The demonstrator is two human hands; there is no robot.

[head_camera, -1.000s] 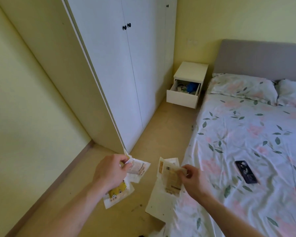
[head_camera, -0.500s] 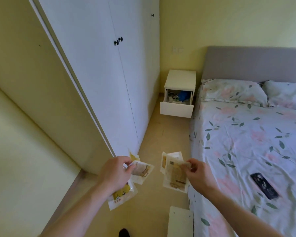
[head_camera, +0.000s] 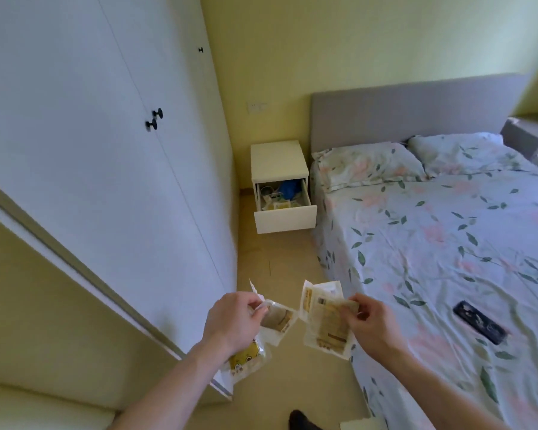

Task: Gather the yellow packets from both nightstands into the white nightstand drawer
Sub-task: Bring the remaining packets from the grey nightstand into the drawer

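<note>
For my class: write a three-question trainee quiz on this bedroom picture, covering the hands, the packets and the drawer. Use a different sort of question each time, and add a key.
1. True or false: the white nightstand drawer is closed.
2. Multiple choice: what lies on the bed? A) a dark phone-like object B) a book C) a cup
3. Fill in: the left hand and the right hand each hold yellow ____.

Key
1. False: it stands pulled open, with things inside.
2. A
3. packets: left-hand packets, right-hand packets.
</note>
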